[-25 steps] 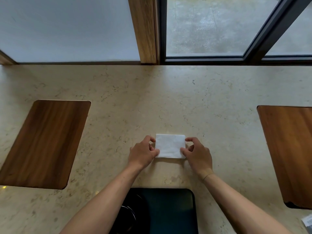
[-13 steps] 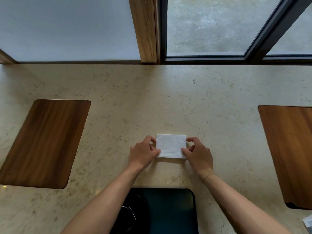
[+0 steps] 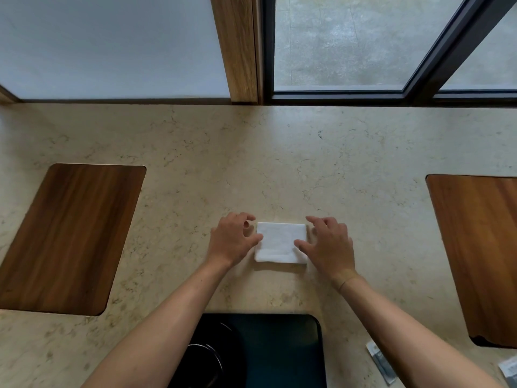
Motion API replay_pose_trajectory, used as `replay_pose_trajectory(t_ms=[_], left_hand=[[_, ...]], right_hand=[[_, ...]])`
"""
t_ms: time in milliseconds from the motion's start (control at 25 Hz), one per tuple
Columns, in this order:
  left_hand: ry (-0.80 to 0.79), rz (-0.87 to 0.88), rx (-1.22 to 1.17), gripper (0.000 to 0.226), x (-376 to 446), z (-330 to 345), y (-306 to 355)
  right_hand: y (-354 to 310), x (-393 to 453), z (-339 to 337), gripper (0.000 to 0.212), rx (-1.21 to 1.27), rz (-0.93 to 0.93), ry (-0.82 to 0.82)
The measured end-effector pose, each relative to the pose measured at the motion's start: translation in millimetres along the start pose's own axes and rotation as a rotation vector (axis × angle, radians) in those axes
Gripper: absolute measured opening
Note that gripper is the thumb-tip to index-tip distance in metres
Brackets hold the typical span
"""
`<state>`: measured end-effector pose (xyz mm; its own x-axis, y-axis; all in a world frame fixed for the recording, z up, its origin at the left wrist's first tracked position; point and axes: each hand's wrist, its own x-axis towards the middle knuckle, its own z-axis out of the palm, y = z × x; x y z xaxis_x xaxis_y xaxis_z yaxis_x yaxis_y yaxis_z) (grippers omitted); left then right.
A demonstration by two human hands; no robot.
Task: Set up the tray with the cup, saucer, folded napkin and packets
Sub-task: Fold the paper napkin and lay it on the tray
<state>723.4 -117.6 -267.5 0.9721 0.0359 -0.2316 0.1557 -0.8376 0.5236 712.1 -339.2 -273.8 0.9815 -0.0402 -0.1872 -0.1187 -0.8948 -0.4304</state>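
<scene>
A white folded napkin (image 3: 279, 241) lies flat on the beige stone counter, between my hands. My left hand (image 3: 231, 240) sits at its left edge, fingers apart, thumb tip touching the edge. On the other side my right hand (image 3: 329, 245) is spread, its thumb resting on the napkin's lower right part. A dark tray (image 3: 282, 351) lies at the near edge under my forearms. It carries a black cup on a saucer (image 3: 208, 359), partly hidden by my left arm. Two grey-white packets (image 3: 381, 361) (image 3: 509, 369) lie on the counter at the lower right.
Two wooden boards lie on the counter, one at the left (image 3: 67, 236) and one at the right (image 3: 481, 253). A wooden post (image 3: 236, 46) and a dark-framed window (image 3: 419, 79) stand along the counter's far edge.
Both hands have loosened from pinching the napkin's side edges; the fingers are now spread and lifted, only the thumbs touch it. The napkin has stayed in place.
</scene>
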Motion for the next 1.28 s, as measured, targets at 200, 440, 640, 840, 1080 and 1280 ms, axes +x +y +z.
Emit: replay_pose_trajectory(t_ms=[200, 440, 640, 840, 1080, 1280], left_hand=[[-0.063, 0.073, 0.158, 0.045, 12, 1, 6], [-0.070, 0.111, 0.199, 0.033, 16, 3, 11], [-0.105, 0.100, 0.195, 0.027, 19, 4, 13], [-0.102, 0.144, 0.164, 0.019, 16, 4, 12], [-0.144, 0.098, 0.042, 0.028, 17, 2, 15], [-0.169, 0.113, 0.103, 0.015, 17, 4, 11]], right_hand=[[-3, 7, 1, 0.052, -0.083, -0.053, -0.059], [-7, 12, 0, 0.039, -0.067, -0.043, -0.066], [-7, 14, 0, 0.028, -0.074, -0.056, -0.079], [-10, 13, 2, 0.015, -0.012, -0.089, -0.087], [-8, 14, 2, 0.030, 0.019, -0.091, -0.091], [-4, 10, 2, 0.015, 0.014, -0.087, -0.092]])
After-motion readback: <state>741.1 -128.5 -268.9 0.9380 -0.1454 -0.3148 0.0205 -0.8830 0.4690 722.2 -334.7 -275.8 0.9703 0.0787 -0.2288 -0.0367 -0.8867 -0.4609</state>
